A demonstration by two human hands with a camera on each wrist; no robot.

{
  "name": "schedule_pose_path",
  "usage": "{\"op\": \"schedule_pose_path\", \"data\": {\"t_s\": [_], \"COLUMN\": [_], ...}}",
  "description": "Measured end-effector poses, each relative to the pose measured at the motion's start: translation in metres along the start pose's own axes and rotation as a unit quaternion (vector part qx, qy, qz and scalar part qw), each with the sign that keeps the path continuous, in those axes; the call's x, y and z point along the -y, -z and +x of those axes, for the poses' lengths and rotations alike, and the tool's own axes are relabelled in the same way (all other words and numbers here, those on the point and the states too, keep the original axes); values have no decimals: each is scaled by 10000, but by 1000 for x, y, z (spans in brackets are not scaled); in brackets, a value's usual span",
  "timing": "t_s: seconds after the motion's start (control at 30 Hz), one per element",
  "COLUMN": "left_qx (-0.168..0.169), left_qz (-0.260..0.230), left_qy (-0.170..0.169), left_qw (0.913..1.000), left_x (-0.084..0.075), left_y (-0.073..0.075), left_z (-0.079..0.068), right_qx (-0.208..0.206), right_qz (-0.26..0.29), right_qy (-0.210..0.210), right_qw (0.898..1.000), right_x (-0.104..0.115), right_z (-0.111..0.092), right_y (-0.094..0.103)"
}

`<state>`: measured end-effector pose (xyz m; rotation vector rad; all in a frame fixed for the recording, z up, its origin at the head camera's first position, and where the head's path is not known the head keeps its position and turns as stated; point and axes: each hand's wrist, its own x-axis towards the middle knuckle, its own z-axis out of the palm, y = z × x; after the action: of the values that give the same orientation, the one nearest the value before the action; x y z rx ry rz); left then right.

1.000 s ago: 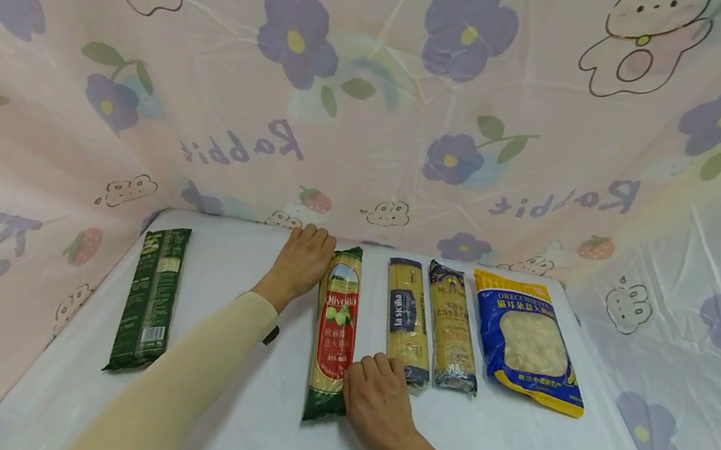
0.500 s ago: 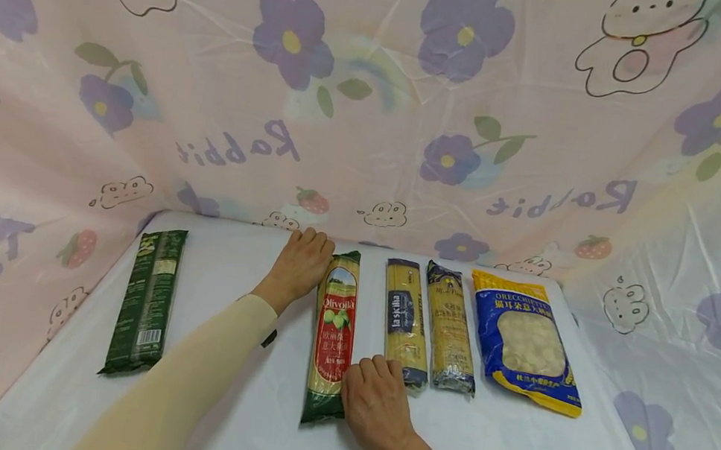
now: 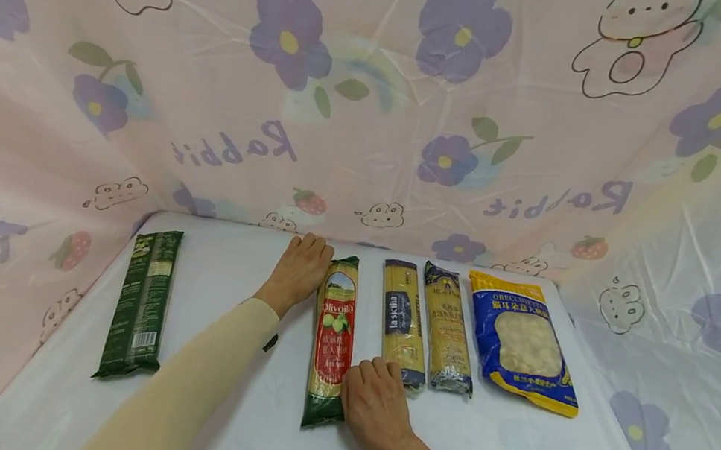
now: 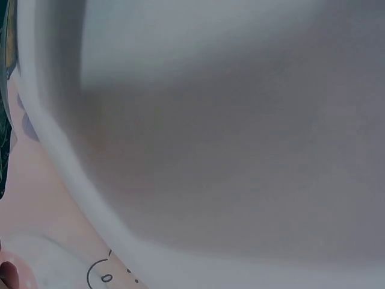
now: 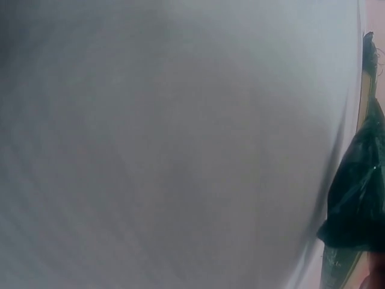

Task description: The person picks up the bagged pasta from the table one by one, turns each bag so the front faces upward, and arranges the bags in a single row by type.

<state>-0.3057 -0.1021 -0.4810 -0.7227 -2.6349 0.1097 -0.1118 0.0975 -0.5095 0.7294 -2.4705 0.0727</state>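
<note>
- White cloth over the counter (image 3: 228, 419), smooth and pale, filling most of both wrist views as a blurred grey-white field.
- Pink plastic sheeting (image 3: 370, 144) printed with purple flowers, strawberries, rabbits and mirrored "Rabbit" lettering, hung as a wall behind and to both sides of the counter.
- Five packets laid lengthwise in a row: dark green packet (image 3: 140, 303) well apart at the left; Olivoila spaghetti packet (image 3: 332, 342) in the middle; two clear spaghetti packets (image 3: 428, 325) just beside it, touching each other; blue and yellow orecchiette bag (image 3: 522, 342) at the right.
- Left hand (image 3: 298, 270) laid flat against the far left edge of the Olivoila spaghetti packet, fingers relaxed and pointing to the back wall, grip not closed on anything.
- Right hand (image 3: 373, 399) resting on the counter against the packet's near right edge, fingers bent at the knuckles, fingertips touching the wrapper; whether the grip pinches it cannot be told.
- Dark green packet end (image 5: 355, 211) visible at the right edge of the right wrist view.
- Compared with a second ago: both hands in the same places on the packet, row of packets unchanged, whole scene only slightly shifted in the head view.
</note>
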Motion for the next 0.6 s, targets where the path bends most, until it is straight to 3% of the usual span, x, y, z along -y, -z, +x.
{"op": "schedule_pose_path", "data": {"t_s": [0.13, 0.3, 0.47, 0.6], "left_qx": [167, 865, 1571, 2341], "left_qz": [-56, -371, -715, -1142], "left_qy": [64, 269, 5, -363], "left_qw": [9998, 9952, 9850, 9648], "left_x": [-4, -11, -23, -37], "left_y": [-4, -4, 17, 40], "left_z": [3, 0, -19, -45], "right_qx": [118, 361, 398, 776], "right_qz": [-27, -259, -194, 129], "right_qy": [-103, -257, -375, -105], "right_qw": [9999, 9987, 9983, 9968], "right_x": [0, -3, -8, -8], "right_z": [-1, -3, -5, -8], "right_y": [0, 2, 8, 10]}}
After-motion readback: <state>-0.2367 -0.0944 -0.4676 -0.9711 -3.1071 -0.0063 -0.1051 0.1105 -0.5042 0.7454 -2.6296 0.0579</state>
